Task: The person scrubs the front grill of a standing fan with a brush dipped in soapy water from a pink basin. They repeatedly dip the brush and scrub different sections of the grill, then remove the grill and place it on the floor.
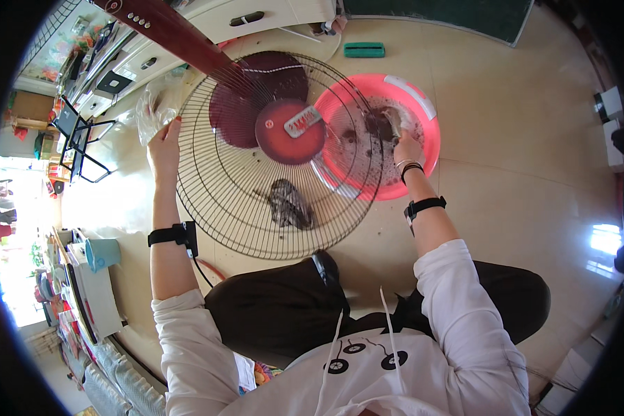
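My left hand (165, 151) grips the left rim of a round wire fan grille (229, 208), which has a red centre disc (275, 138) bearing a label. My right hand (408, 148) is at the right inside of a pink plastic basin (430, 140), its fingers closed on a wet, greyish cloth (396, 120) at the surface of the foamy, murky water (351, 156). The grille overlaps the basin's left part. Through its wires show a maroon lobed fan base (234, 114) and a crumpled black-and-white bundle (288, 205) on the floor.
The maroon fan pole (177, 41), with several buttons, rises at upper left. A clear plastic bag (153, 112) lies beside my left hand. Beyond the basin are a green box-shaped object (364, 50) and a dark green board (442, 15). Drawers (270, 21), a folding stand (80, 140) and a blue bin (103, 254) stand around.
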Tool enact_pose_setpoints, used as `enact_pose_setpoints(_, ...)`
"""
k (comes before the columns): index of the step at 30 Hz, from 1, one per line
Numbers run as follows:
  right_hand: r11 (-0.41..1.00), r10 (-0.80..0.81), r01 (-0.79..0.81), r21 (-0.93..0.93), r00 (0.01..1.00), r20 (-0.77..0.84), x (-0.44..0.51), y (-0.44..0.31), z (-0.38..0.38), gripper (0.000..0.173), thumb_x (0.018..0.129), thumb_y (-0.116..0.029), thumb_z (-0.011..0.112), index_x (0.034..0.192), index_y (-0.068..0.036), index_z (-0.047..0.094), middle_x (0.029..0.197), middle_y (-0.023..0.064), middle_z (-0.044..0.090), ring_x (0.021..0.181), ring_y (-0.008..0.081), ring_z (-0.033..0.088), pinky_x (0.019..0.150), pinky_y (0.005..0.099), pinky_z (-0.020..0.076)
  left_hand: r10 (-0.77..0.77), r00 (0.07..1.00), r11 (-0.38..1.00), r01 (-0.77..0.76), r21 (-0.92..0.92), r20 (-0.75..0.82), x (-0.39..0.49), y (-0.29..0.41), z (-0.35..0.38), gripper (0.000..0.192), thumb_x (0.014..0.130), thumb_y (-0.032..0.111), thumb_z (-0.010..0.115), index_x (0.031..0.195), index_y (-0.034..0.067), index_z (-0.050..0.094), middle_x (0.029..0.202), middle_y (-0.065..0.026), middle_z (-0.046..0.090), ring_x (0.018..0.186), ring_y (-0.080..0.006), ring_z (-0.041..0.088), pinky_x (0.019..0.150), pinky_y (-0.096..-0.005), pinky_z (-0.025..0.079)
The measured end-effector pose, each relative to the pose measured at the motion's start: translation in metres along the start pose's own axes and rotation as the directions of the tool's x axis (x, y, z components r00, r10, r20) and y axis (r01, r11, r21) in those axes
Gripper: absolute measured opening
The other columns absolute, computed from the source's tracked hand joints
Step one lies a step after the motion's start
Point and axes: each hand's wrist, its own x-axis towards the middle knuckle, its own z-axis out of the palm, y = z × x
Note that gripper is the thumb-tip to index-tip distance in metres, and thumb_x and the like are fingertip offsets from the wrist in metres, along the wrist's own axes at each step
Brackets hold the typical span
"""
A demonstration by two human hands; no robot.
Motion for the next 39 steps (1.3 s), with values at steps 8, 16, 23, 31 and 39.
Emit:
enact_pose_setpoints(8, 0.644, -0.466, 0.542, 0.54, 0.838, -0.285, -0.106, -0.039, -0.035, 0.037, 0.099, -0.023, 0.049, 0.133, -0.017, 0.063, 0.112, 0.0205, 0.069, 0.102, 0.0366, 0.068, 0.087, 0.0442, 0.0527, 0.057, 0.99, 0.987, -0.075, -0.142, -0.129, 0.003, -0.004, -0.001, 0.049, 0.092, 0.045, 0.068, 0.117, 0.004, 0.074, 0.102, -0.0127, 0.074, 0.096, -0.0215, 0.066, 0.092, -0.033, 0.048)
enact_pose_setpoints(16, 0.883, -0.461, 0.465, 0.061, 0.885, -0.064, -0.083, -0.065, -0.048, 0.04, 0.1, -0.026, 0.048, 0.139, -0.03, 0.056, 0.102, 0.0199, 0.071, 0.088, 0.0418, 0.068, 0.078, 0.0511, 0.0546, 0.1, 0.979, 0.99, -0.116, -0.084, -0.176, 0.0, 0.0, -0.002, 0.05, 0.092, 0.047, 0.068, 0.118, 0.005, 0.073, 0.103, -0.0129, 0.075, 0.096, -0.0218, 0.067, 0.092, -0.0333, 0.048)
enact_pose_setpoints(23, 0.776, -0.569, 0.57, 0.271, 0.818, -0.091, -0.127, -0.059, -0.014, 0.037, 0.101, -0.027, 0.05, 0.137, -0.026, 0.059, 0.106, 0.0209, 0.069, 0.097, 0.0404, 0.066, 0.08, 0.0481, 0.0545, 0.046, 0.979, 0.993, -0.066, -0.093, -0.201, 0.001, -0.012, 0.003, 0.048, 0.094, 0.046, 0.065, 0.119, 0.006, 0.073, 0.107, -0.0137, 0.074, 0.097, -0.0242, 0.067, 0.092, -0.0345, 0.049)
enact_pose_setpoints(31, 0.931, -0.33, 0.325, 0.165, 0.944, 0.001, -0.051, -0.015, 0.003, 0.04, 0.102, -0.024, 0.043, 0.139, -0.021, 0.056, 0.116, 0.0212, 0.068, 0.105, 0.0401, 0.065, 0.091, 0.0504, 0.0514, 0.01, 0.969, 0.982, -0.056, -0.178, -0.247, -0.003, -0.025, 0.007, 0.049, 0.096, 0.043, 0.063, 0.118, 0.001, 0.072, 0.102, -0.0144, 0.074, 0.092, -0.0223, 0.066, 0.086, -0.0343, 0.049)
enact_pose_setpoints(39, 0.806, -0.081, 0.127, 0.578, 0.991, -0.104, -0.063, -0.014, 0.017, 0.039, 0.101, -0.026, 0.05, 0.137, -0.015, 0.059, 0.121, 0.0195, 0.067, 0.108, 0.0388, 0.065, 0.092, 0.0445, 0.0512, -0.084, 0.961, 0.981, 0.034, -0.19, -0.263, -0.016, -0.034, 0.014, 0.056, 0.095, 0.048, 0.065, 0.11, -0.006, 0.072, 0.078, -0.0079, 0.068, 0.069, -0.0161, 0.052, 0.068, -0.033, 0.045)
